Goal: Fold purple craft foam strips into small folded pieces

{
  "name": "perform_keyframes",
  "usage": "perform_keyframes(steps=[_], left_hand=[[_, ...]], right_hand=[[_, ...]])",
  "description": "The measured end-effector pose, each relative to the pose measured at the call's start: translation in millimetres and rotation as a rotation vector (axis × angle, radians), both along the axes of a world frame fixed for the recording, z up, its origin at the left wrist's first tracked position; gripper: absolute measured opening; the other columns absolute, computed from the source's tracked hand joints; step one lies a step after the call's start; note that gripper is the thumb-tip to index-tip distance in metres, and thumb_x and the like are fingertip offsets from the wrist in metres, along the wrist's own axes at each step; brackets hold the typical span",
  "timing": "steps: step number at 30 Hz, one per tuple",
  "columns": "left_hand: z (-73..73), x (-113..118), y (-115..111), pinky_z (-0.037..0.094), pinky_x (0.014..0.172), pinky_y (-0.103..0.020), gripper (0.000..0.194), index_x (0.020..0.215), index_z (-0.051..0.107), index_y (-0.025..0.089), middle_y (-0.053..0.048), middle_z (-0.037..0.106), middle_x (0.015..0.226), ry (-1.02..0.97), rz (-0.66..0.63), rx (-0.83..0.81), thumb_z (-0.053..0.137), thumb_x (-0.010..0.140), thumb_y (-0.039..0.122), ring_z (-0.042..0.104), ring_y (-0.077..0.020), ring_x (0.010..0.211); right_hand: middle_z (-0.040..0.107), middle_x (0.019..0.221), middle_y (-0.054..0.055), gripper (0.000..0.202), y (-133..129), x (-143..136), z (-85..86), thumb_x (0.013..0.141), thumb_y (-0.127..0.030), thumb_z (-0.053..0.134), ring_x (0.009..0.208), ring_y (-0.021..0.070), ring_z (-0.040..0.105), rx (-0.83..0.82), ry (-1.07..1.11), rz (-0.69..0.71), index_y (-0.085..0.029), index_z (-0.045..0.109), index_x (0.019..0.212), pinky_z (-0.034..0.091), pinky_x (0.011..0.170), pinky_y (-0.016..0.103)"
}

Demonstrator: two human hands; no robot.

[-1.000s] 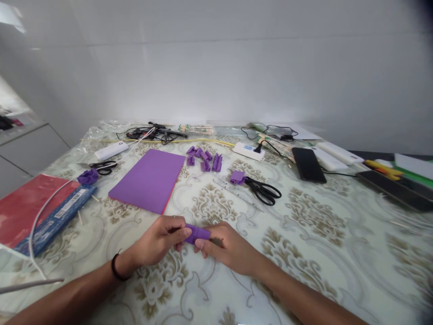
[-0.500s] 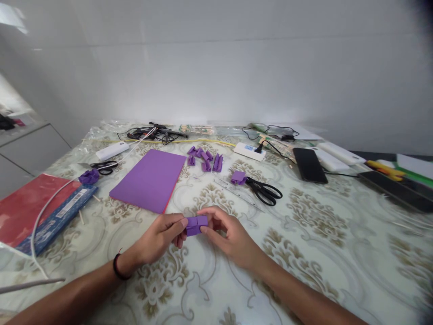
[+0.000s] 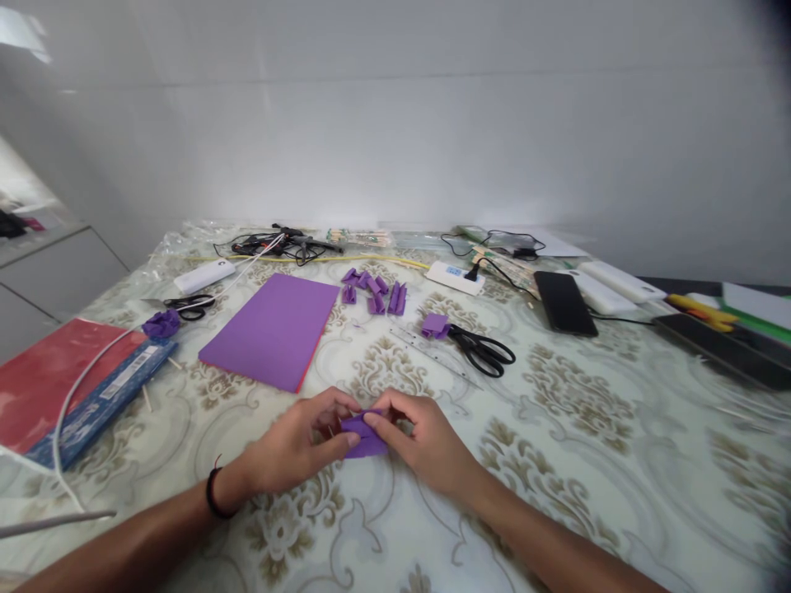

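Note:
A small folded piece of purple paper (image 3: 366, 443) is pinched between my two hands, low over the patterned tablecloth (image 3: 346, 527). My left hand (image 3: 302, 436) grips its left side with thumb and fingers. On its right side, my right hand (image 3: 420, 428) presses with the thumb on top and the fingers behind. Beyond my hands lie several folded purple paper pieces (image 3: 397, 299). A stack of purple paper sheets (image 3: 272, 329) with a red edge beneath rests ahead of my left hand. Small purple paper squares (image 3: 436, 325) sit by the blades of black-handled scissors (image 3: 485, 352).
A clear ruler (image 3: 432, 357) lies beside the scissors. At left are a red and blue paper packet (image 3: 99, 395), crumpled purple paper (image 3: 161, 324), another pair of scissors (image 3: 193, 307) and a white cable. Toward the wall stand a power strip (image 3: 456, 277), a phone (image 3: 565, 303) and glue guns (image 3: 297, 243).
Both hands have drawn closer together and slightly toward me. The purple paper has turned from a flat-topped folded strip to a tilted shape, with my right thumb now over its top.

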State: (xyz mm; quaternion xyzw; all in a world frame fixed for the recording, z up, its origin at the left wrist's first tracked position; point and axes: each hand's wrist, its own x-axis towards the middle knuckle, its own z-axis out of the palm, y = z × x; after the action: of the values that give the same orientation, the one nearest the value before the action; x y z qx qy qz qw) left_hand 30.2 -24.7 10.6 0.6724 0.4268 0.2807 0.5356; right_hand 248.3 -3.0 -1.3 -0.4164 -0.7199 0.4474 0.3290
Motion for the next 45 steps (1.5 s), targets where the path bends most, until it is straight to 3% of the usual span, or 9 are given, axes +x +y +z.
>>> perform_keyframes(steps=[4,7,11,18,25,33,36,42,45], left_hand=[[-3.5,1,2,0.048,0.070,-0.026,0.015,0.108,0.063,0.019,-0.002,0.070,0.088,-0.004,0.056,-0.014,0.062,0.096,0.028,0.062,-0.0159,0.079],[-5.2,0,2,0.051,0.072,-0.026,0.014,0.106,0.065,0.019,-0.003,0.071,0.092,-0.009,0.074,0.022,0.060,0.098,0.030,0.064,-0.0169,0.084],[-10.1,-2,2,0.054,0.067,-0.025,0.016,0.104,0.067,0.019,-0.002,0.070,0.090,-0.021,0.125,0.064,0.058,0.099,0.031,0.064,-0.0141,0.074],[-15.5,-5,5,0.056,0.068,-0.024,0.020,0.102,0.076,0.020,-0.005,0.069,0.098,-0.053,0.101,0.173,0.057,0.099,0.023,0.066,-0.0131,0.075],[-11.5,-2,3,0.053,0.069,-0.025,0.014,0.108,0.066,0.019,-0.004,0.073,0.094,0.007,0.152,0.064,0.058,0.098,0.026,0.067,-0.0157,0.079],[-11.4,-5,9,0.048,0.077,-0.025,0.010,0.089,0.072,0.020,-0.003,0.064,0.094,0.119,0.224,0.456,0.066,0.090,0.012,0.061,-0.0152,0.087],[-14.1,-6,10,0.044,0.065,-0.023,0.009,0.090,0.074,0.020,-0.001,0.063,0.087,0.152,0.230,0.436,0.067,0.091,0.014,0.056,-0.0129,0.073],[-12.5,-4,9,0.045,0.068,-0.024,0.005,0.090,0.072,0.019,-0.001,0.068,0.084,0.149,0.230,0.364,0.067,0.091,0.020,0.060,-0.0137,0.073],[-11.1,-3,8,0.045,0.061,-0.025,0.010,0.091,0.069,0.018,0.001,0.066,0.071,0.117,0.254,0.177,0.067,0.091,0.028,0.059,-0.0135,0.062]], right_hand=[[0.060,0.067,-0.001,0.028,0,0,0.1,0.099,-0.038,0.058,0.065,0.0148,0.055,0.025,-0.034,0.030,-0.019,0.065,0.080,0.040,0.056,0.024],[0.064,0.072,0.000,0.024,0,1,-0.1,0.100,-0.038,0.055,0.067,0.0156,0.058,0.016,-0.038,0.043,-0.019,0.068,0.090,0.041,0.057,0.024],[0.066,0.076,0.001,0.018,1,1,-1.3,0.099,-0.032,0.054,0.069,0.0160,0.059,0.013,-0.038,0.080,-0.020,0.067,0.102,0.044,0.060,0.025],[0.065,0.078,0.001,0.018,1,2,-2.3,0.097,-0.031,0.058,0.070,0.0161,0.060,0.005,-0.062,0.137,-0.020,0.064,0.109,0.042,0.059,0.024],[0.065,0.080,0.000,0.018,0,2,-1.6,0.095,-0.031,0.064,0.073,0.0167,0.061,0.042,-0.050,0.084,-0.022,0.064,0.111,0.044,0.061,0.025],[0.058,0.091,0.003,0.006,5,0,-5.1,0.093,-0.020,0.062,0.075,0.0153,0.057,0.168,0.001,0.066,-0.020,0.068,0.093,0.047,0.070,0.028],[0.055,0.080,0.000,0.006,6,0,-6.5,0.092,-0.021,0.064,0.069,0.0147,0.052,0.168,-0.047,0.025,-0.020,0.069,0.091,0.043,0.065,0.027],[0.058,0.062,-0.003,0.009,4,-2,-7.2,0.091,-0.025,0.064,0.058,0.0134,0.052,-0.007,-0.054,0.008,-0.019,0.070,0.088,0.039,0.057,0.025],[0.060,0.059,-0.004,0.014,3,-2,-9.2,0.092,-0.032,0.062,0.048,0.0118,0.050,-0.173,0.005,0.001,-0.019,0.067,0.090,0.038,0.049,0.024]])
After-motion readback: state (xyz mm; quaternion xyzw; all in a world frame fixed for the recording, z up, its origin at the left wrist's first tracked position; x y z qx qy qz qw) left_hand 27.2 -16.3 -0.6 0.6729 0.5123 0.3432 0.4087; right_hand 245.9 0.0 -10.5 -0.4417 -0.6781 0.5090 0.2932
